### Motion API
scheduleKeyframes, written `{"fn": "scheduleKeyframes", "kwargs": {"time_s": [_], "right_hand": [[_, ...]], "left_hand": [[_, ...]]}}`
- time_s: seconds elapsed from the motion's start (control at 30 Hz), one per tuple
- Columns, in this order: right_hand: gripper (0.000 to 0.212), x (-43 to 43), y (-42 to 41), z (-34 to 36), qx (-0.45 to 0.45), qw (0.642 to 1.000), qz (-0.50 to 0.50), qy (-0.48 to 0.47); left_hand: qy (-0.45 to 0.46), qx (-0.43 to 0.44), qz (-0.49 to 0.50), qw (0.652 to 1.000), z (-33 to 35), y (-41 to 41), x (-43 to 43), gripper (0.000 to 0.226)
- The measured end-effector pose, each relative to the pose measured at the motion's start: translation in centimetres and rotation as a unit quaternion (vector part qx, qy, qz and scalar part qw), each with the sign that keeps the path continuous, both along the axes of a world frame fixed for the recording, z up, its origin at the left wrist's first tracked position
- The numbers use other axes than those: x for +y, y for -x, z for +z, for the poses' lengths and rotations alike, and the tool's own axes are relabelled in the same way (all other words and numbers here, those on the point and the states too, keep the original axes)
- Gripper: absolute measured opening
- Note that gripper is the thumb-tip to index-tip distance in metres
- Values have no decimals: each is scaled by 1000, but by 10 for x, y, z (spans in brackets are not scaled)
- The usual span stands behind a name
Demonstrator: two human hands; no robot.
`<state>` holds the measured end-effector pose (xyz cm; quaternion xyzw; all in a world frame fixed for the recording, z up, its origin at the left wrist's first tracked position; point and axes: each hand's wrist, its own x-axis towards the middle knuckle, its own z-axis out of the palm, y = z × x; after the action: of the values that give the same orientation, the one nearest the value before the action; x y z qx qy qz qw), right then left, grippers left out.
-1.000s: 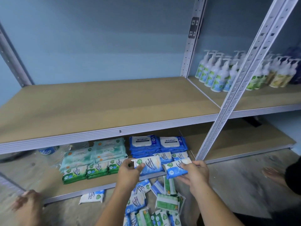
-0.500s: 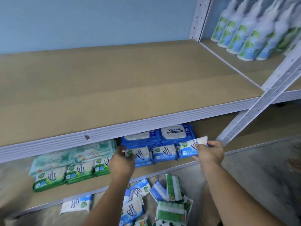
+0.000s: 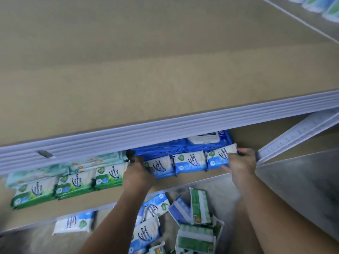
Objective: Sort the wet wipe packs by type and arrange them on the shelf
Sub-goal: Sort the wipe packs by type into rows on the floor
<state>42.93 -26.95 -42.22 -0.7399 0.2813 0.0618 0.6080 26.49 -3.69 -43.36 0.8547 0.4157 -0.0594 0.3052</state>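
Three small blue-and-white wipe packs stand in a row on the lower shelf point(image 3: 201, 176). My left hand point(image 3: 136, 173) grips the left blue pack point(image 3: 161, 166). My right hand point(image 3: 240, 162) grips the right blue pack point(image 3: 219, 157). A middle blue pack point(image 3: 190, 161) sits between them. Larger dark blue packs point(image 3: 207, 141) lie behind. Three green pine packs point(image 3: 73, 184) line up to the left, with pale teal packs point(image 3: 91, 162) behind them. A loose pile of blue and green packs point(image 3: 183, 222) lies on the floor below.
The upper shelf board point(image 3: 146, 61) juts out over the lower shelf and hides its back. A white upright post point(image 3: 293, 136) stands right of my right hand. One blue-white pack point(image 3: 75, 223) lies alone on the floor at left. Pump bottles point(image 3: 319, 4) stand at top right.
The view has dropped and closed in on the lower shelf. Both hands pushed their blue packs further in; the right pack now stands in the row beside the middle one.
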Motion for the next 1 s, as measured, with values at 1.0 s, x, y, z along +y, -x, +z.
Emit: {"fn": "scheduleKeyframes", "kwargs": {"time_s": [1.0], "right_hand": [[46, 26, 111, -12, 41, 963, 170, 203]], "left_hand": [[-96, -99, -119, 983, -7, 97, -31, 38]]}}
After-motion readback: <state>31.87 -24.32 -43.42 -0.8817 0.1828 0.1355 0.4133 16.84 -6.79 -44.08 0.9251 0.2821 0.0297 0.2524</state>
